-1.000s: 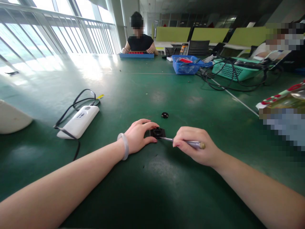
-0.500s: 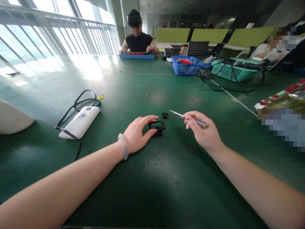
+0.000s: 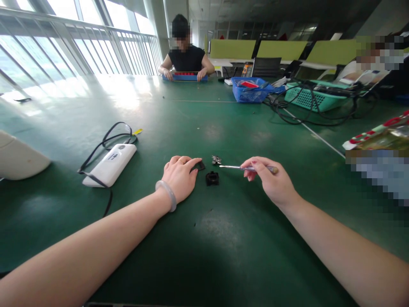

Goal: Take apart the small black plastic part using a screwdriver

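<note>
My left hand (image 3: 179, 178), with a pale bangle at the wrist, rests on the table with its thumb and forefinger closed on a flat black plastic piece (image 3: 201, 165); the fingers hide part of it. My right hand (image 3: 271, 177) grips a slim screwdriver (image 3: 231, 166) by its clear handle, and the metal tip points left. Close to that tip lies a small black part with shiny metal prongs (image 3: 216, 160). A square black plastic base (image 3: 212, 178) sits by itself on the green table between my hands.
To the left are a white power bank (image 3: 112, 165) with a black cable and a white object (image 3: 19, 155). Farther back stand a blue basket (image 3: 251, 94) and a green basket (image 3: 315, 100) with tangled cables. A person (image 3: 187, 59) sits opposite, hands at a blue tray.
The black frame and base, together before, now lie apart. My left hand has drawn the flat piece left. The screwdriver tip has moved left and down, and the pronged part looks turned.
</note>
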`<state>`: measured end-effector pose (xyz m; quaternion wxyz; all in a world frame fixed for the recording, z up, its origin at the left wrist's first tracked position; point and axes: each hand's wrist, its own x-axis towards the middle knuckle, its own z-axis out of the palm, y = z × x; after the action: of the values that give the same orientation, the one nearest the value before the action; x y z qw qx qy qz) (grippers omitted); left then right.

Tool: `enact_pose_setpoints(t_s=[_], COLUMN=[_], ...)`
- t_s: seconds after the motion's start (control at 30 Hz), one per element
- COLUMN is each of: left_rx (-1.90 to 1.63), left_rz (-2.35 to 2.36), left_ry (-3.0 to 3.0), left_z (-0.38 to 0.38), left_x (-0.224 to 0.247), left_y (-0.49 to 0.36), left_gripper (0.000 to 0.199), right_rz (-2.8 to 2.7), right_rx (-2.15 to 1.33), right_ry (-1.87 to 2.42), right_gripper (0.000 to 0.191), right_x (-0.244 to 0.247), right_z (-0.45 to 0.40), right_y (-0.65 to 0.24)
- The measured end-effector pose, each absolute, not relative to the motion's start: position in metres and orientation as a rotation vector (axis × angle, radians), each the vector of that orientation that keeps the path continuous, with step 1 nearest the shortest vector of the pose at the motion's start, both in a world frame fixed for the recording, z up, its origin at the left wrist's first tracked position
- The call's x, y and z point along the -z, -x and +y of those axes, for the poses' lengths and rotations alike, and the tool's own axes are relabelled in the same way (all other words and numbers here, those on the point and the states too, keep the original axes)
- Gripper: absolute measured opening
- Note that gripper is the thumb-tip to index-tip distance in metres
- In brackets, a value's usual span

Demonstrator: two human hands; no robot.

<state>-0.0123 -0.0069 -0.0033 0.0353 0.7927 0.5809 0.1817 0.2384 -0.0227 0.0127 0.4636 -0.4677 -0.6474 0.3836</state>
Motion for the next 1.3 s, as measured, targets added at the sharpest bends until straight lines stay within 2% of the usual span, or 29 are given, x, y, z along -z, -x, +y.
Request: enact_pose_setpoints(t_s=[0.17, 0.47, 0.97, 1.17, 1.3], left_rx=[-0.608, -0.596, -0.646, -0.951, -1.125], left_rz=[1.697, 1.451, 1.514, 1.449, 1.220], left_ry=[-2.446, -2.491, -2.445, -2.457, -2.568], left_z=[-0.005, -0.003, 0.000, -0.003, -0.009], left_x=[0.003, 0.008, 0.002, -0.001, -0.004], left_y=[0.008, 0.005, 0.008, 0.009, 0.008], left_gripper=[0.040, 0.042, 0.021, 0.018, 0.017], right_rz=[-1.590, -1.781, -1.823, -1.846, -1.846], right_rx=[-0.889, -1.075, -1.026, -1.001, -0.994], right_ry=[1.158, 1.161, 1.134, 1.124, 1.138], right_gripper=[0.030, 0.029, 0.030, 0.030, 0.029], right_x=[-0.009, -0.006, -0.009, -0.009, -0.008], right_z=[-0.020, -0.023, -0.027, -0.026, -0.025], right_y=[-0.239, -0.233, -0.233, -0.233, -0.234])
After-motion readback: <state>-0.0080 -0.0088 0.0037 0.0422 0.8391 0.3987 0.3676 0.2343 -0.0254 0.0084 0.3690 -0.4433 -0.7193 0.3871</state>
